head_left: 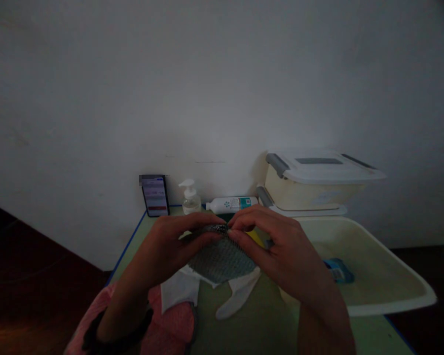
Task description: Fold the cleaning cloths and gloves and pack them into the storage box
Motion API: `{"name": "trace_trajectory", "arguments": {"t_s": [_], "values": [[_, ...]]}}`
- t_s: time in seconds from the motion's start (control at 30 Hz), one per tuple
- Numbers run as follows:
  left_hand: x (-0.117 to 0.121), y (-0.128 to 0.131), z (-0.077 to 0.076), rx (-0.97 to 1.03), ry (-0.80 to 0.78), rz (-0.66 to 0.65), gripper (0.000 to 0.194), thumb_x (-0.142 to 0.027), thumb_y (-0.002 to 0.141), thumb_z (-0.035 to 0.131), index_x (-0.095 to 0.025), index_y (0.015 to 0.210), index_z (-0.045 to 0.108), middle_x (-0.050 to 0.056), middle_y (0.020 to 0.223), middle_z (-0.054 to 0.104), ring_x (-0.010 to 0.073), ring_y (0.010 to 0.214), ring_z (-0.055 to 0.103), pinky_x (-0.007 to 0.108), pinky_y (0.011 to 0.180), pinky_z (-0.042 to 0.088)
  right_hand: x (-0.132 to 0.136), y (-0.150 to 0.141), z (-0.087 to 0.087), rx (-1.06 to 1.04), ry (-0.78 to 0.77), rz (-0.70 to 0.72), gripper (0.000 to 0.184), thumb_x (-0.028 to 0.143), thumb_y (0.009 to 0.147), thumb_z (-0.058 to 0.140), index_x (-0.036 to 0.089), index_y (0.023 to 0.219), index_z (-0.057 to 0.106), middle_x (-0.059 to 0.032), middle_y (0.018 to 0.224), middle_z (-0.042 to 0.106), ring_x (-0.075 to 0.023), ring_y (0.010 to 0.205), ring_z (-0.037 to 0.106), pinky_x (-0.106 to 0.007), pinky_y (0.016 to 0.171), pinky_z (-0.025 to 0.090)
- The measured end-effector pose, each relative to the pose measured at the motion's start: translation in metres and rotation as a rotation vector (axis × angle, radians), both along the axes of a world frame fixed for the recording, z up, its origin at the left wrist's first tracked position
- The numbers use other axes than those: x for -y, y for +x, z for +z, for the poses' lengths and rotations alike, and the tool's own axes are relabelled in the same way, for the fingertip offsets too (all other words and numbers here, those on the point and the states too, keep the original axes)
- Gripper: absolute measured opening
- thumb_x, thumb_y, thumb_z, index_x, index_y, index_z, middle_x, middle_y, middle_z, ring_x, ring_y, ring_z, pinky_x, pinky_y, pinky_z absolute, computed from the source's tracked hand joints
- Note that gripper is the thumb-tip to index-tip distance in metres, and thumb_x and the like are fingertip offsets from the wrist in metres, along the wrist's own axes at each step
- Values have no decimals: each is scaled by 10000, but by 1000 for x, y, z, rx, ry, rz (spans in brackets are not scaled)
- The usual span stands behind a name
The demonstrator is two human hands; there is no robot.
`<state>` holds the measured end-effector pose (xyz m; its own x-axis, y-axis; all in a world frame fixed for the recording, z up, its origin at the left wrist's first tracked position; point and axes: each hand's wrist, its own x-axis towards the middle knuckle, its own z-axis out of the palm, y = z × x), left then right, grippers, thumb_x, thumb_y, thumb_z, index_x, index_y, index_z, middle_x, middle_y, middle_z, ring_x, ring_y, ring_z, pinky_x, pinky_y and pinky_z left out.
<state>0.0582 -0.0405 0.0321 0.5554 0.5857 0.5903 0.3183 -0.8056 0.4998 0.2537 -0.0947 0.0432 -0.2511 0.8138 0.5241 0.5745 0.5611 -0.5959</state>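
A grey-green textured cloth [224,264] hangs between my hands, its dark speckled top edge gathered in the fingertips. My left hand [173,241] pinches that edge from the left with thumb and fingers. From the right, my right hand [277,241] pinches the same edge, the fingertips of both hands nearly meeting. Under and beside the cloth lie a white fabric piece [181,291] on the left and a curved white strip [237,298] on the right; I cannot tell whether they are joined to it. A pink cloth [170,320] lies below my left forearm.
On the green table [244,325], a phone [156,197] leans against the wall beside a pump bottle [190,199]. A white bottle [231,204] lies behind my hands. To the right are a lidded box [314,190] and a white basin [377,246] holding a blue packet [339,271].
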Motion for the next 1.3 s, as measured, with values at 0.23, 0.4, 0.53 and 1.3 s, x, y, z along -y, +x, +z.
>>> {"name": "trace_trajectory", "arguments": {"t_s": [0.23, 0.4, 0.53, 1.3], "values": [[0, 2, 2, 18, 22, 27, 125, -149, 776, 690, -184, 896, 684, -45, 747, 744, 56, 621, 673, 79, 586, 470, -2, 1, 0, 2, -24, 14, 53, 195, 871, 596, 153, 846, 616, -3, 846, 648, -92, 807, 596, -196, 758, 430], [2, 3, 3, 24, 4, 30, 98, -154, 777, 686, -180, 872, 679, -43, 736, 736, 58, 620, 665, 88, 588, 468, -1, 5, 2, 4, -67, 37, 87, 249, 876, 596, 170, 857, 626, 3, 856, 654, -100, 821, 602, -209, 755, 432], [4, 2, 3, 12, -20, 34, 80, -162, 779, 681, -184, 856, 684, -43, 714, 732, 65, 586, 652, 105, 553, 465, -1, 6, 1, 35, -106, 20, 90, 264, 859, 617, 180, 890, 625, 7, 894, 668, -109, 857, 613, -224, 779, 430], [0, 1, 2, -51, -190, -28, 85, -241, 823, 629, -205, 886, 673, -30, 727, 709, 99, 622, 641, 167, 581, 485, -3, 3, -2, -9, -26, -8, 37, 170, 802, 626, 198, 824, 634, 11, 788, 697, -129, 747, 647, -227, 667, 470]]}}
